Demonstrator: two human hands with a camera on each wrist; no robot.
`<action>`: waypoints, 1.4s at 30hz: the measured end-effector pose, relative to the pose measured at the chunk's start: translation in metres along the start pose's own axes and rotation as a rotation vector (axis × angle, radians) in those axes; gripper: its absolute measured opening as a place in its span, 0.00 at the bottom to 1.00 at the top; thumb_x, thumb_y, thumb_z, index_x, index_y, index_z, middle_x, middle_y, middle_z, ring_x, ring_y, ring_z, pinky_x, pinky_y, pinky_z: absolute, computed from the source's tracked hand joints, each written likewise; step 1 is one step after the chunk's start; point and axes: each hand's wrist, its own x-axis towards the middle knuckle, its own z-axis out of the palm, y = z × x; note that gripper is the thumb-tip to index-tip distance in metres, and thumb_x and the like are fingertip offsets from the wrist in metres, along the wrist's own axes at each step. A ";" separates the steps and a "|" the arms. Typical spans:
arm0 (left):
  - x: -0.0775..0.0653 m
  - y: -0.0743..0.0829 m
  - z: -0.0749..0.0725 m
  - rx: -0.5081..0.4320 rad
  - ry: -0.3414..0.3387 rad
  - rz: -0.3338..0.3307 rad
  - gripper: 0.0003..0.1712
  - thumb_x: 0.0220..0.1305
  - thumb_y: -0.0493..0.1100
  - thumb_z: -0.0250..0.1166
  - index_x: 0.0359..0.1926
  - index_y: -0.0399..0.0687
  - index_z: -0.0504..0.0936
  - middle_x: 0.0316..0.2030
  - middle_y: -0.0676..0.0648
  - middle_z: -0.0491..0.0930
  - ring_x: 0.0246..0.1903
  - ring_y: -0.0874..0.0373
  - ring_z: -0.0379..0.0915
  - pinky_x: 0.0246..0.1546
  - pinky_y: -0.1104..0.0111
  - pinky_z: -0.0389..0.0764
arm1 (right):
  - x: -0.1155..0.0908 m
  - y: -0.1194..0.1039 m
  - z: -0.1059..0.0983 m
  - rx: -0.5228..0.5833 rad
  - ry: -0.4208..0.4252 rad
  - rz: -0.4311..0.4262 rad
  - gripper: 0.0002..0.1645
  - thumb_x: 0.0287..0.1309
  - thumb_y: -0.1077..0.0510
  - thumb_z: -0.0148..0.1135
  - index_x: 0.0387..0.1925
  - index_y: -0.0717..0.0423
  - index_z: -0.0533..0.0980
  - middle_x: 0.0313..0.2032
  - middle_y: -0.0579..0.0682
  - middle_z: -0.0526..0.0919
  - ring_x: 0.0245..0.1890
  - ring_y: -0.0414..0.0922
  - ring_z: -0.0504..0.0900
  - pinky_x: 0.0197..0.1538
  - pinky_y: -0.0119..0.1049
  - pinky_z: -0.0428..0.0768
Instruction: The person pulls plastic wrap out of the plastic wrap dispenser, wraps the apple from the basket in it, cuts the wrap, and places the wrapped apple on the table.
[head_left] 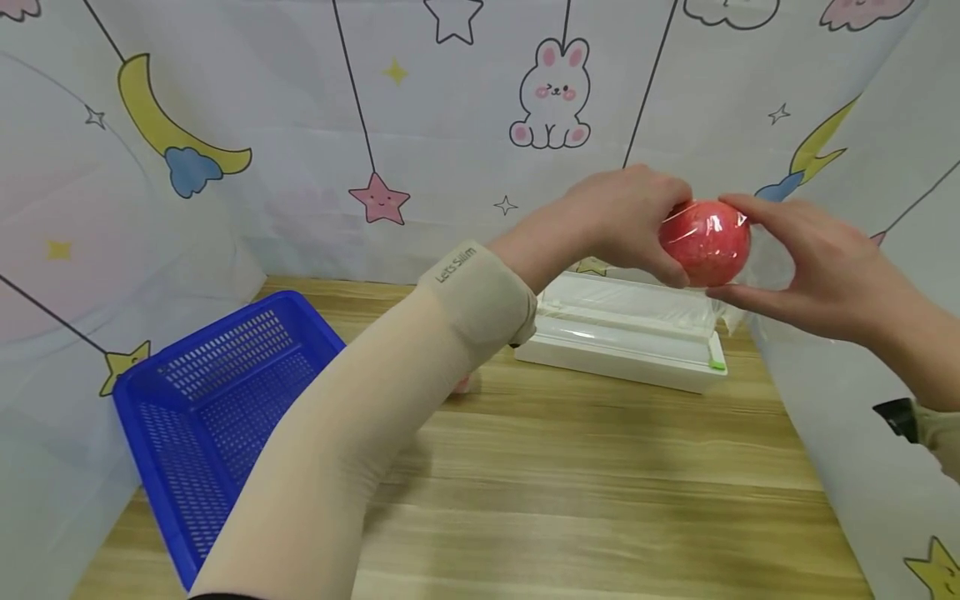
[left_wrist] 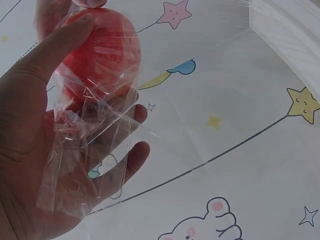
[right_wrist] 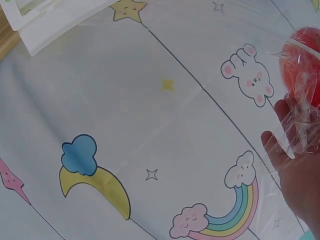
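A red apple (head_left: 708, 243), round and covered in shiny clear film, is held up between both hands above the back right of the table. My left hand (head_left: 637, 221) grips its left side with thumb and fingers. From the right, my right hand (head_left: 840, 267) pinches it between thumb and fingertips. In the left wrist view, loose crumpled plastic film (left_wrist: 90, 165) hangs from the apple (left_wrist: 107, 55) over the left palm. Film also gathers beneath the apple (right_wrist: 297, 70) by the right hand (right_wrist: 305, 190) in the right wrist view.
A white cling film box (head_left: 622, 358) lies at the back of the wooden table (head_left: 600, 483), below the hands. At left stands a blue plastic basket (head_left: 161, 475). A small pinkish thing (head_left: 465, 384) is mostly hidden by the left forearm. Patterned cloth (head_left: 300, 108) surrounds the table.
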 end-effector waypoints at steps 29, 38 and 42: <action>-0.077 0.040 0.077 0.048 0.002 0.075 0.34 0.45 0.72 0.66 0.45 0.59 0.68 0.33 0.65 0.69 0.31 0.72 0.65 0.25 0.76 0.68 | -0.080 -0.068 0.027 0.023 0.135 -0.247 0.48 0.53 0.22 0.48 0.60 0.54 0.67 0.36 0.41 0.75 0.34 0.35 0.70 0.28 0.25 0.73; -0.100 0.038 0.130 0.024 -0.001 0.091 0.36 0.43 0.74 0.66 0.45 0.59 0.69 0.32 0.65 0.68 0.29 0.72 0.63 0.23 0.78 0.66 | -0.107 -0.083 0.068 0.087 0.109 -0.283 0.45 0.52 0.27 0.55 0.61 0.54 0.67 0.41 0.40 0.76 0.37 0.36 0.75 0.30 0.31 0.77; -0.104 0.037 0.157 0.021 -0.013 0.093 0.35 0.42 0.75 0.66 0.43 0.59 0.70 0.32 0.65 0.68 0.28 0.72 0.64 0.23 0.77 0.65 | -0.124 -0.084 0.093 0.112 0.095 -0.267 0.46 0.49 0.29 0.60 0.61 0.53 0.67 0.43 0.40 0.76 0.37 0.35 0.75 0.30 0.31 0.77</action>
